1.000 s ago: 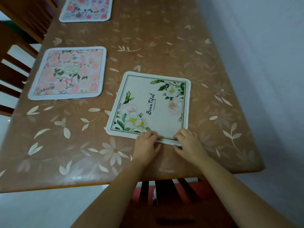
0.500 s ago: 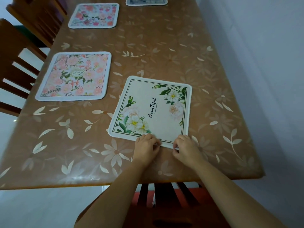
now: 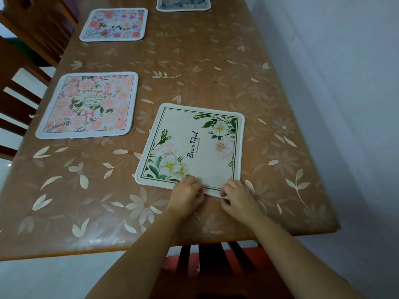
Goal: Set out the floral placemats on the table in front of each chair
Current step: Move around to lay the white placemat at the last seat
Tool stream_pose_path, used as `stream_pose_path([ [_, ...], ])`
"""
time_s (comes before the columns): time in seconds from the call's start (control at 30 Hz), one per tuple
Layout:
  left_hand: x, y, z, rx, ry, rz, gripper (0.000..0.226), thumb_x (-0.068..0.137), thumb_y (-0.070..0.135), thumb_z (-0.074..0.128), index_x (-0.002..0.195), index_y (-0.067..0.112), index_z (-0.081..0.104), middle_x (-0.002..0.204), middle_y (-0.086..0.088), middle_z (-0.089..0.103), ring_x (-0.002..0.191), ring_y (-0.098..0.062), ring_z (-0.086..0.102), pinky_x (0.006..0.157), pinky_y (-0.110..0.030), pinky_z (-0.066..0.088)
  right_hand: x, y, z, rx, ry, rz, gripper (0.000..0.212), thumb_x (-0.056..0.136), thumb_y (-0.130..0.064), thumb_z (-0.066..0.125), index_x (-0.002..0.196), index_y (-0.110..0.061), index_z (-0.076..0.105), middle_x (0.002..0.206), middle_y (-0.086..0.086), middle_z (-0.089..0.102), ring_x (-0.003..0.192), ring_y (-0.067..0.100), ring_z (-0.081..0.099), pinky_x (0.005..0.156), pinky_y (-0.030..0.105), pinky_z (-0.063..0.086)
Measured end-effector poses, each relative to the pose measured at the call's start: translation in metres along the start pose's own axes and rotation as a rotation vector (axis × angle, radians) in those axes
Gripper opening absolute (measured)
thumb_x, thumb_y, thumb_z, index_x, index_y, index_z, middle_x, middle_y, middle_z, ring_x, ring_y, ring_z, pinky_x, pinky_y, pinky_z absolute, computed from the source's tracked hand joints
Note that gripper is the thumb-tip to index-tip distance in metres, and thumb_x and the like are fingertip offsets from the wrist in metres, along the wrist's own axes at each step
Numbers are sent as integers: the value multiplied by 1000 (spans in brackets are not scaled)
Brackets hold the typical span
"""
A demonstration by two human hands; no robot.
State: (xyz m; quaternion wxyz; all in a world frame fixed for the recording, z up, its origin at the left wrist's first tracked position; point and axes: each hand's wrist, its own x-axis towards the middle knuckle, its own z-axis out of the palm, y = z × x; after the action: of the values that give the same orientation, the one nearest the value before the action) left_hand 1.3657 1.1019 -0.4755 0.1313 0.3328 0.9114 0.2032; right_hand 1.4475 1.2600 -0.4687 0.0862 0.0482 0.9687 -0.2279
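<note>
Where the hands meet: the near edge of the cream placemat [image 3: 194,145], towards its right corner, a little way in from the table's near edge.
Left hand [image 3: 186,196]: knuckles up, fingers curled down over the mat's near rim, thumb tucked against the white border, so it grips the rim.
Right hand [image 3: 237,197]: just beside the left hand with a small gap between them; thumb and forefinger pinch a bit of the white border, raised slightly off the table.
Cream placemat: flat apart from the pinched rim and slightly askew to the table's edge; it has white flowers with green leaves at two corners, "Beautiful" in black script and a thin dark frame line.
Near chair [image 3: 207,262]: dark slats and a red seat show below the table's near edge, between the forearms and in line with the cream placemat.
Pink placemat [image 3: 88,104]: flat, left of the cream one and apart from it, near the table's left edge.
Second floral placemat [image 3: 114,24]: farther along the same left side.
Dark placemat [image 3: 183,3]: at the far end, cut off by the top of the frame.
Table [image 3: 205,61]: brown cover printed with pale flowers and leaves.
Left chairs [image 3: 19,100]: wooden backs along the table's left side, facing the pink and second mats.
Wall [image 3: 334,83]: pale, close along the table's right side.
</note>
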Motion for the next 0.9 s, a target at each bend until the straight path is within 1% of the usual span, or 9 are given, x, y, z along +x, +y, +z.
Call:
stream_pose_path([
  [0.13, 2, 2, -1, 11, -16, -5, 14, 79, 13, 56, 83, 1, 63, 93, -17, 60, 93, -32, 52, 75, -43, 44, -5, 5, -4, -85, 28, -81, 19, 84, -20, 57, 101, -13, 55, 106, 5, 54, 103, 21, 47, 89, 31, 35],
  [0.23, 0, 0, -5, 10, -20, 10, 11, 78, 8, 57, 81, -1, 62, 89, -19, 61, 90, -34, 53, 74, -44, 45, -8, 7, -7, -165, 53, -164, 20, 76, -14, 61, 96, -13, 58, 98, 6, 58, 96, 25, 55, 81, 34, 42],
  [0.37, -8, -14, -20, -14, -26, 44, 18, 73, 9, 52, 67, -5, 61, 74, -23, 62, 75, -36, 59, 65, -42, 51, -9, 10, -9, -155, 51, -197, 23, 72, -10, 63, 94, -12, 59, 95, 7, 60, 93, 26, 57, 76, 37, 46],
  [0.47, -20, -34, -34, 34, -11, 104, 35, 68, 23, 36, 60, -1, 60, 66, -19, 62, 64, -32, 60, 57, -35, 53, -5, 8, -9, -165, 63, -239, 20, 71, -13, 66, 90, -12, 60, 92, 6, 61, 88, 25, 59, 70, 33, 47],
  [0.6, -35, -57, -48, 147, 16, 72, 30, 69, 18, 39, 59, 1, 61, 65, -17, 62, 61, -31, 62, 54, -35, 54, 3, 2, -9, -185, 65, -282, 19, 73, -15, 65, 91, -13, 61, 96, 5, 62, 91, 24, 60, 70, 29, 46],
  [0.67, -37, -60, -46, 152, 41, 22, 12, 70, 4, 54, 62, 0, 61, 66, -19, 62, 64, -34, 62, 59, -38, 53, 9, 0, -7, -176, 39, -305, 20, 78, -14, 59, 98, -11, 59, 103, 8, 59, 99, 26, 55, 77, 32, 44],
  [0.73, -36, -59, -39, 121, 52, -31, 2, 71, 0, 63, 72, 0, 63, 78, -19, 63, 77, -35, 60, 70, -42, 50, 15, -1, -5, -167, 21, -320, 24, 79, -12, 58, 103, -10, 58, 108, 9, 58, 105, 27, 53, 84, 35, 43],
  [0.8, -36, -50, -31, 105, 5, -93, 13, 75, 13, 63, 85, 4, 63, 90, -15, 61, 89, -32, 55, 79, -41, 43, 21, -2, -6, -156, 13, -331, 27, 77, -12, 60, 105, -9, 59, 109, 10, 59, 108, 28, 52, 87, 38, 43],
  [0.9, -33, -27, -13, 69, -65, -115, 28, 76, 31, 64, 93, 9, 59, 99, -11, 58, 95, -30, 52, 81, -38, 40, 30, -3, -10, -165, 7, -372, 23, 74, -11, 65, 97, -8, 62, 101, 12, 61, 101, 30, 56, 85, 39, 45],
])
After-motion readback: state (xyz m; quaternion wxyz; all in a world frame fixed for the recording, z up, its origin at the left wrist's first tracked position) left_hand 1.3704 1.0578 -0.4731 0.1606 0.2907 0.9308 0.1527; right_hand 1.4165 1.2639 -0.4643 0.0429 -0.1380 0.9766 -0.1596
